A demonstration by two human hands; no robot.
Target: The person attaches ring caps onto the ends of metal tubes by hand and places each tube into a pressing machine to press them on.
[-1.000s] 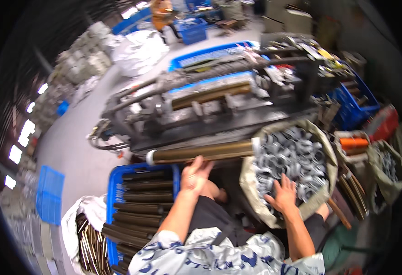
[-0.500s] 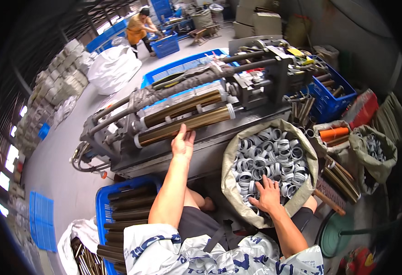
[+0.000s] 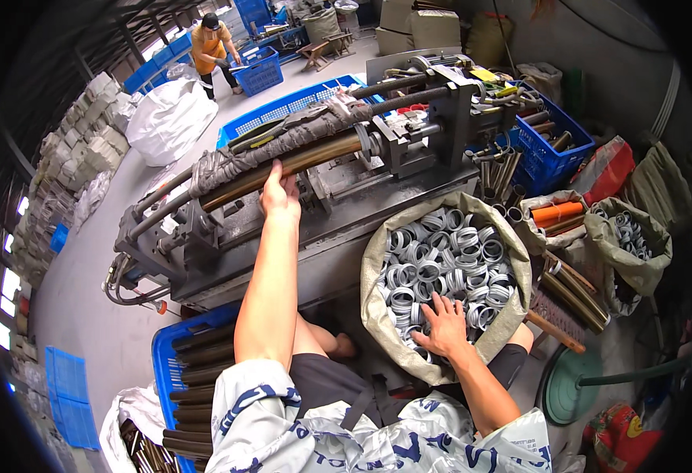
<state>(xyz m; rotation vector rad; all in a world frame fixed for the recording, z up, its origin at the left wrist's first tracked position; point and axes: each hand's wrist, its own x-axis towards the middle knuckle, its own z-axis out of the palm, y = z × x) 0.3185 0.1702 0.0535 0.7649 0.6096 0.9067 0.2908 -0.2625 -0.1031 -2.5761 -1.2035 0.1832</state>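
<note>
A long bronze metal tube (image 3: 326, 152) lies along the grey machine (image 3: 322, 209) in front of me, its right end against a round fitting (image 3: 367, 142). My left hand (image 3: 280, 197) reaches up to the tube's middle, fingertips along its near side; its thumb is partly hidden. Below and to the right stands an open woven sack (image 3: 371, 280) full of grey plastic rings (image 3: 429, 270). My right hand (image 3: 444, 329) rests on the rings near the sack's front rim, fingers spread, gripping none that I can see.
At my left a blue crate (image 3: 164, 347) holds stacked dark tubes (image 3: 204, 370). To the right are a smaller sack of fittings (image 3: 626, 236), another blue crate (image 3: 555, 158) and a green round base (image 3: 570, 386). A co-worker (image 3: 212, 51) stands at a far crate.
My left hand and the tube have moved up and inward, into the machine. Two tubes showed before, now only one. My right hand stays on the rings. The whole view has shifted slightly.
</note>
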